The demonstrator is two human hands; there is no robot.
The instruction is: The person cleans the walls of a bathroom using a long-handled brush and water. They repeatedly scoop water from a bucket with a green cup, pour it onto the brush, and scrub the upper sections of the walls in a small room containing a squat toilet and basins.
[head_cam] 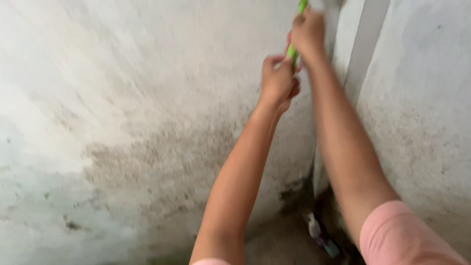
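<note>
Up against the stained wall (147, 122), we close both hands on the green pole (293, 49): right hand (308, 32) above, left hand (277, 81) below, its long axis near upright.

Free room is left only in the narrow corner between 2 stained walls (122, 122), where a white pipe (360, 44) and small bottles (319, 233) are seen obstructing passage.

The green handle (293, 48) in both hands looks like smooth, glossy plastic; the wall (122, 122) beyond them is rough, matt, stained plaster.
</note>
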